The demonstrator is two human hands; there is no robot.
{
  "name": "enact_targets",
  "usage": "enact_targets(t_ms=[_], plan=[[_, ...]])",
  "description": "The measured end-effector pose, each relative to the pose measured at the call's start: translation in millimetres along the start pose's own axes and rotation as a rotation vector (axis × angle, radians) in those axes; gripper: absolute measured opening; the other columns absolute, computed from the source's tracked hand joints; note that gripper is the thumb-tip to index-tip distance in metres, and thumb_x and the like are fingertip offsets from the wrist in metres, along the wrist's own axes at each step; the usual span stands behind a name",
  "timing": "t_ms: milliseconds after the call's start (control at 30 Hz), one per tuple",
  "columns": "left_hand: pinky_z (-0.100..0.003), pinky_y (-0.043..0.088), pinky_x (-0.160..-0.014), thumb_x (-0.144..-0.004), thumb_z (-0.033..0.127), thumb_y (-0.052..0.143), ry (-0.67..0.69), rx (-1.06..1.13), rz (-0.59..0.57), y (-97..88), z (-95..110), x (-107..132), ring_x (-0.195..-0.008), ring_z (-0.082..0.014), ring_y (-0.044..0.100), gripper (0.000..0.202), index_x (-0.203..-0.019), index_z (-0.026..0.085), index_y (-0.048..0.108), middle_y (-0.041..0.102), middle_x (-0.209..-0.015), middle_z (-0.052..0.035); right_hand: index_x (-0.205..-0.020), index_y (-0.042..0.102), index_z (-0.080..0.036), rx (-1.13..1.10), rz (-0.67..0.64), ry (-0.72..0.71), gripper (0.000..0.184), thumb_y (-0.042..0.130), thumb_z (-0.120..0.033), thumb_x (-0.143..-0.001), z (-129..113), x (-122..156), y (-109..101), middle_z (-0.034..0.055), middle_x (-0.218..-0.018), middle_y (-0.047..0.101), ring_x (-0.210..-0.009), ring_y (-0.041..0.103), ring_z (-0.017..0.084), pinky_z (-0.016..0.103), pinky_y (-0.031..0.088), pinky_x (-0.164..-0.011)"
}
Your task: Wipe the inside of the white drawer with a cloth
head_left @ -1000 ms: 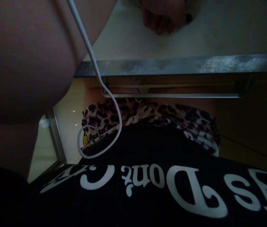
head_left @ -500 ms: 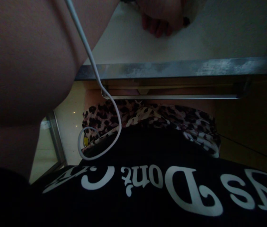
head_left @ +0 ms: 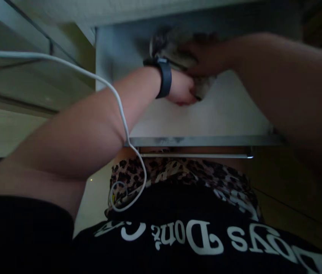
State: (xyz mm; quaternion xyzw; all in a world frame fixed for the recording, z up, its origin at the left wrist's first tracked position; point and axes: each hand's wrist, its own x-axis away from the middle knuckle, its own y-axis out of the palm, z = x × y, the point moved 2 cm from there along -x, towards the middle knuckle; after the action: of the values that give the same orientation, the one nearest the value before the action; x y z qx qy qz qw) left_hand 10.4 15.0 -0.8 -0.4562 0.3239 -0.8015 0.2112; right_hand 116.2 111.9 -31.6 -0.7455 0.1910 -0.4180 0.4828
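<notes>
Both hands are inside a pulled-out white drawer (head_left: 149, 118). Between them lies a soft-looking mottled beige and dark bundle (head_left: 205, 85), too dim and blurred for its kind to be told. My left hand (head_left: 181, 88), with a dark watch (head_left: 165, 79) on the wrist, has its fingers curled in at the bundle's near side, gripping it. From the right, my right hand (head_left: 203, 55) reaches across the top of the bundle, touching it; its fingers are blurred and partly lost in shadow. The bundle's far end (head_left: 161, 40) sticks out left of the right hand.
The drawer's grey front edge (head_left: 206, 140) with a metal bar handle (head_left: 195, 156) stands just before my lap. A white cable (head_left: 121, 106) hangs across my left arm. Cabinet panels (head_left: 15, 34) are at the left, and a pale surface (head_left: 149, 9) overhangs the drawer's back.
My view has shifted to show more of the drawer and both forearms. The hands, earlier at the top edge, now appear lower in the picture with the bundle between them.
</notes>
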Motion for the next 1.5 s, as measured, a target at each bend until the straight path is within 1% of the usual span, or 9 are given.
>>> enact_targets(t_ms=[100, 167, 267, 467, 600, 1000, 1167, 1400, 1500], plan=[[-0.025, 0.037, -0.084, -0.108, 0.044, 0.051, 0.002, -0.080, 0.008, 5.5, 3, 2, -0.080, -0.0101, 0.056, 0.046, -0.104, 0.008, 0.081, 0.067, -0.081, -0.0014, -0.176, 0.018, -0.027, 0.042, 0.012, -0.062, 0.096, 0.049, -0.066, -0.094, -5, 7, -12, 0.0180, -0.175, 0.002, -0.159, 0.012, 0.053, 0.074, 0.015, -0.123], [-0.028, 0.038, -0.079, -0.108, 0.041, 0.050, -0.018, 0.008, -0.013, 11.7, 0, 0, -0.078, -0.0132, 0.056, 0.042, -0.104, 0.011, 0.079, 0.071, -0.090, -0.0049, -0.175, 0.022, -0.030, 0.040, 0.032, -0.067, 0.098, 0.059, -0.067, -0.092, -5, 8, -5, 0.0192, -0.175, 0.007, -0.157, 0.019, 0.052, 0.075, 0.022, -0.122], [-0.031, 0.038, -0.077, -0.107, 0.043, 0.050, 0.022, 0.063, -0.015, 15.6, -6, -5, -0.078, -0.0156, 0.055, 0.042, -0.096, 0.012, 0.077, 0.072, -0.092, -0.0072, -0.172, 0.026, -0.043, 0.011, 0.047, -0.050, 0.096, 0.063, -0.072, -0.088, -1, 7, 4, 0.0086, -0.176, 0.010, -0.157, 0.022, 0.047, 0.074, 0.023, -0.126], [-0.031, 0.037, -0.071, -0.104, 0.048, 0.050, 0.038, 0.094, -0.025, 17.8, -13, -11, -0.071, -0.0152, 0.055, 0.043, -0.085, 0.015, 0.071, 0.070, -0.084, -0.0062, -0.174, 0.025, -0.034, -0.036, 0.039, -0.061, 0.096, 0.060, -0.069, -0.091, 0, 10, 3, 0.0136, -0.175, 0.006, -0.156, 0.016, 0.046, 0.071, 0.017, -0.127], [-0.029, 0.036, -0.069, -0.104, 0.047, 0.049, 0.018, 0.083, -0.030, 17.1, -11, -8, -0.073, -0.0145, 0.056, 0.042, -0.089, 0.015, 0.071, 0.071, -0.088, -0.0062, -0.172, 0.026, -0.039, -0.046, 0.045, -0.062, 0.091, 0.060, -0.068, -0.092, -1, 11, 3, 0.0130, -0.174, 0.008, -0.156, 0.015, 0.046, 0.071, 0.017, -0.124], [-0.029, 0.038, -0.074, -0.105, 0.045, 0.048, -0.005, 0.078, -0.027, 15.1, -6, -3, -0.079, -0.0149, 0.056, 0.040, -0.094, 0.015, 0.072, 0.071, -0.091, -0.0053, -0.172, 0.027, -0.038, -0.041, 0.054, -0.066, 0.094, 0.059, -0.072, -0.091, -1, 12, 3, 0.0115, -0.175, 0.009, -0.157, 0.017, 0.047, 0.072, 0.018, -0.127], [-0.030, 0.038, -0.074, -0.105, 0.044, 0.050, 0.004, 0.099, -0.027, 16.3, -8, -4, -0.078, -0.0155, 0.056, 0.039, -0.092, 0.015, 0.072, 0.070, -0.088, -0.0056, -0.169, 0.027, -0.049, -0.017, 0.046, -0.041, 0.092, 0.061, -0.074, -0.087, -1, 10, 4, 0.0068, -0.175, 0.010, -0.158, 0.019, 0.046, 0.075, 0.021, -0.125], [-0.030, 0.037, -0.073, -0.105, 0.040, 0.052, -0.002, 0.113, -0.021, 15.6, -7, -4, -0.079, -0.0162, 0.056, 0.036, -0.095, 0.013, 0.073, 0.071, -0.089, -0.0068, -0.172, 0.025, -0.042, -0.018, 0.039, -0.058, 0.098, 0.060, -0.075, -0.086, 1, 7, 5, 0.0076, -0.175, 0.006, -0.157, 0.016, 0.046, 0.073, 0.019, -0.128], [-0.030, 0.037, -0.074, -0.106, 0.042, 0.053, 0.003, 0.107, -0.014, 15.2, -6, -3, -0.078, -0.0158, 0.056, 0.038, -0.093, 0.013, 0.074, 0.071, -0.088, -0.0060, -0.169, 0.027, -0.047, -0.022, 0.049, -0.060, 0.096, 0.062, -0.076, -0.085, 2, 8, 5, 0.0076, -0.174, 0.009, -0.157, 0.018, 0.045, 0.075, 0.020, -0.126]])
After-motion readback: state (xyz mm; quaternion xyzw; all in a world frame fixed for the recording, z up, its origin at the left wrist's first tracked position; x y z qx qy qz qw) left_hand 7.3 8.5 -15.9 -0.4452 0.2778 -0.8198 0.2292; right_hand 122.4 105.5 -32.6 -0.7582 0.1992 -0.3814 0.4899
